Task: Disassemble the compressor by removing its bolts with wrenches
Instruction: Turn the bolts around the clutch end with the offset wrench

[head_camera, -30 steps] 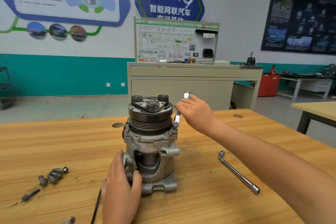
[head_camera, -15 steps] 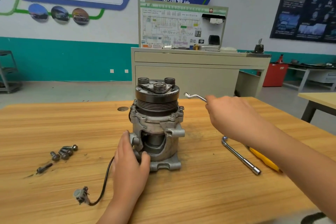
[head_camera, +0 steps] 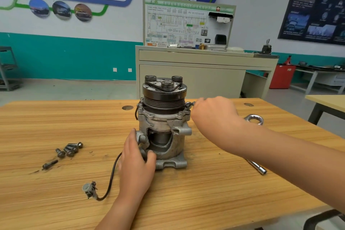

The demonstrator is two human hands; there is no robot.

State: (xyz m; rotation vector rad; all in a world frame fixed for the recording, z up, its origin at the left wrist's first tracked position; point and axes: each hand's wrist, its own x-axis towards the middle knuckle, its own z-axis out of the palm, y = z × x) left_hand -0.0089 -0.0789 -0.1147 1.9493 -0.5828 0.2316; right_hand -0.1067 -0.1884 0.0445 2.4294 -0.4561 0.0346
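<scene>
Workshop bench, wooden surface (head_camera: 186, 201). Compressor (head_camera: 163, 123) upright mid-surface, pulley end up. Left hand (head_camera: 135, 162) wrapped around its lower near-left housing, grip closed on the body. Right hand (head_camera: 212, 115) closed around a wrench (head_camera: 254, 119): far end at a flange bolt (head_camera: 187, 104) on the compressor's right side, ring end sticking out behind the wrist. Loose bolts (head_camera: 70, 149) lie near left. L-shaped socket wrench (head_camera: 258, 168) on surface, right, partly hidden by forearm. Connector cable (head_camera: 91, 189) trails near left.
</scene>
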